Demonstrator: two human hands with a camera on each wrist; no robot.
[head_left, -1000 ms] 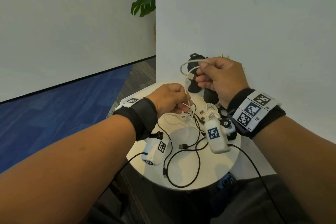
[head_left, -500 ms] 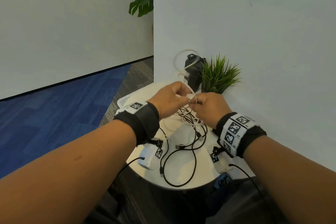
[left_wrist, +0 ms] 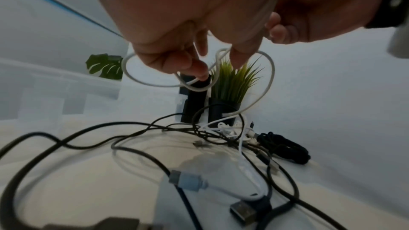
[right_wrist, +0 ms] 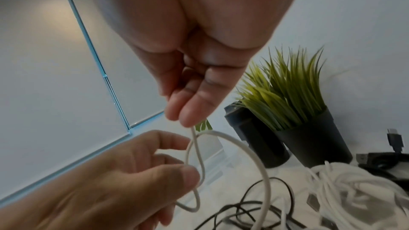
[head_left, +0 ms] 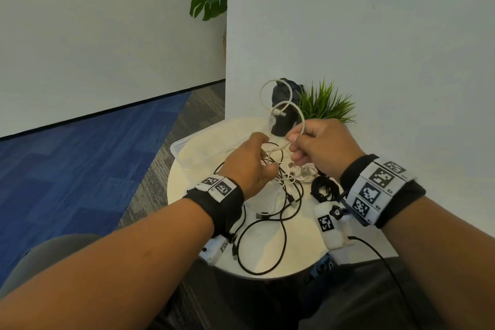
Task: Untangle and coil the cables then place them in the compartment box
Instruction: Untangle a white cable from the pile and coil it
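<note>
At the far left of the round white table point(head_left: 294, 257) a clear plastic compartment box point(head_left: 187, 147) sits by the rim; no cable can be seen in it. The person's left hand point(head_left: 247, 166) hovers above the table with fingers curled, pinching the white cable point(head_left: 296, 112) between thumb and fingertips. That cable rises from the hand in two loose loops, its plug end hanging inside them, in front of a black cylindrical object point(head_left: 284, 112). Below the hands a tangle of black cables point(head_left: 270, 225) lies spread on the tabletop, with a bundled white cable point(head_left: 302, 173) and a coiled black cable point(head_left: 325, 190) further right. The right hand point(head_left: 324, 147) also grips the white cable, holding a strand between thumb and curled fingers close beside the left. A potted grass plant point(head_left: 325, 104) stands against the wall behind it. Both wrists carry black bands with square black-and-white coded markers; their small print is too small to read. No brand name or other writing is legible.
</note>
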